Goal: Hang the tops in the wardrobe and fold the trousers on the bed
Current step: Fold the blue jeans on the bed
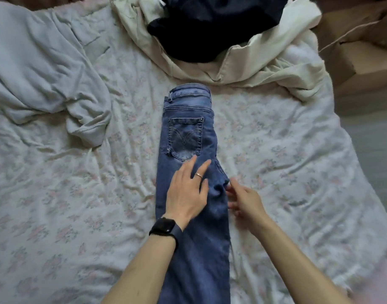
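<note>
Blue jeans (188,132) lie lengthwise down the middle of the bed (78,194), folded leg over leg, waistband at the far end and a back pocket facing up. My left hand (188,189), with a ring and a black watch on the wrist, lies flat on the denim just below the pocket, fingers straight. My right hand (243,200) is at the right edge of the jeans by the crotch seam, its fingertips touching the fabric edge; whether they pinch it I cannot tell.
A pale grey top (41,69) lies crumpled at the bed's left. At the far side a cream garment (264,55) holds a dark navy garment (210,25). Cardboard boxes (363,51) stand on the floor to the right.
</note>
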Demonstrator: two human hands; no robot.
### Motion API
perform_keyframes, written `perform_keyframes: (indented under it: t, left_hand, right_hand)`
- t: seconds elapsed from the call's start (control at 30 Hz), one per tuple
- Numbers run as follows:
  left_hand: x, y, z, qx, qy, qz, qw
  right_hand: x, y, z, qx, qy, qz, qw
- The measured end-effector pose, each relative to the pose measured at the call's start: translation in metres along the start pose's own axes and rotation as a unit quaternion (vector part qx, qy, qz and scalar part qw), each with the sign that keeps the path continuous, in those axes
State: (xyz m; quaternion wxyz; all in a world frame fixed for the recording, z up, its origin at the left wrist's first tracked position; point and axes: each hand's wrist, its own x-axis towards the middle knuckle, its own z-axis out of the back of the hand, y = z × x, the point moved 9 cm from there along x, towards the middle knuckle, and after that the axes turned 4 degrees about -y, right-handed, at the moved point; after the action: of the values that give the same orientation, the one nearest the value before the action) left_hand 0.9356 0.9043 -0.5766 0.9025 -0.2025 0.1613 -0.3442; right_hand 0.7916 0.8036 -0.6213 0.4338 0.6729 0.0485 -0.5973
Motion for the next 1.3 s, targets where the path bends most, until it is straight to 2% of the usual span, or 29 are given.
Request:
perform_keyframes:
  t: [0.07, 0.17, 0.27, 0.33, 0.37, 0.47, 0.5, 0.6, 0.67, 0.73, 0.8, 0.83, 0.9, 0.97, 1.07, 1.13, 1.23, 1.3]
  left_hand:
    - [0.013, 0.003, -0.015, 0.005, 0.066, 0.040, 0.997]
    - [0.024, 0.017, -0.032, -0.007, 0.143, 0.110, 0.984]
    - [0.029, 0.020, -0.036, -0.011, 0.144, 0.120, 0.982]
    - [0.028, 0.019, -0.039, -0.010, 0.138, 0.125, 0.982]
    - [0.026, 0.017, -0.041, -0.009, 0.137, 0.128, 0.982]
    - [0.026, 0.014, -0.042, -0.011, 0.131, 0.135, 0.982]
    - [0.027, 0.014, -0.042, -0.010, 0.132, 0.136, 0.982]
    - [0.027, 0.016, -0.040, -0.015, 0.134, 0.133, 0.982]
    - [0.030, 0.017, -0.038, -0.014, 0.133, 0.127, 0.983]
    - [0.030, 0.019, -0.038, -0.005, 0.141, 0.124, 0.982]
    - [0.028, 0.025, -0.038, -0.004, 0.142, 0.129, 0.981]
    - [0.028, 0.028, -0.037, -0.012, 0.134, 0.141, 0.981]
    - [0.030, 0.038, -0.035, -0.014, 0.117, 0.169, 0.979]
    - [0.034, 0.049, -0.038, 0.027, 0.141, 0.189, 0.971]
    - [0.032, 0.057, -0.044, 0.079, 0.188, 0.197, 0.959]
    - [0.031, 0.061, -0.043, 0.091, 0.187, 0.198, 0.958]
    - [0.026, 0.055, -0.040, 0.104, 0.152, 0.192, 0.964]
    - [0.019, 0.047, -0.038, 0.102, 0.106, 0.179, 0.973]
  right_hand:
    - [0.011, 0.013, -0.005, 0.010, -0.011, -0.006, 1.000]
    - [0.025, 0.039, -0.010, -0.131, -0.032, 0.086, 0.987]
    - [0.021, 0.066, -0.005, -0.339, -0.063, 0.186, 0.920]
    - [0.018, 0.073, 0.008, -0.403, -0.089, 0.204, 0.887]
    - [0.017, 0.071, 0.016, -0.400, -0.093, 0.199, 0.890]
    - [0.012, 0.049, 0.015, -0.249, -0.022, 0.116, 0.961]
    - [0.009, 0.043, 0.008, -0.212, 0.002, 0.098, 0.972]
    - [0.006, 0.032, -0.008, -0.193, -0.008, 0.090, 0.977]
    - [0.009, 0.018, -0.013, -0.091, -0.046, 0.040, 0.994]
    - [0.011, 0.003, -0.010, 0.067, -0.098, -0.035, 0.992]
    - [0.009, -0.001, 0.001, 0.215, -0.150, -0.087, 0.961]
    - [0.006, 0.001, 0.011, 0.248, -0.172, -0.082, 0.950]
    - [0.002, 0.007, 0.026, 0.214, -0.180, -0.021, 0.960]
    - [-0.001, 0.003, 0.025, 0.160, -0.154, 0.021, 0.975]
    - [0.003, -0.019, 0.015, 0.150, -0.083, -0.022, 0.985]
    - [0.004, -0.019, 0.023, 0.133, -0.085, -0.037, 0.987]
    - [0.003, -0.006, 0.042, 0.028, -0.148, 0.040, 0.988]
    - [0.001, 0.007, 0.030, -0.057, -0.109, 0.075, 0.990]
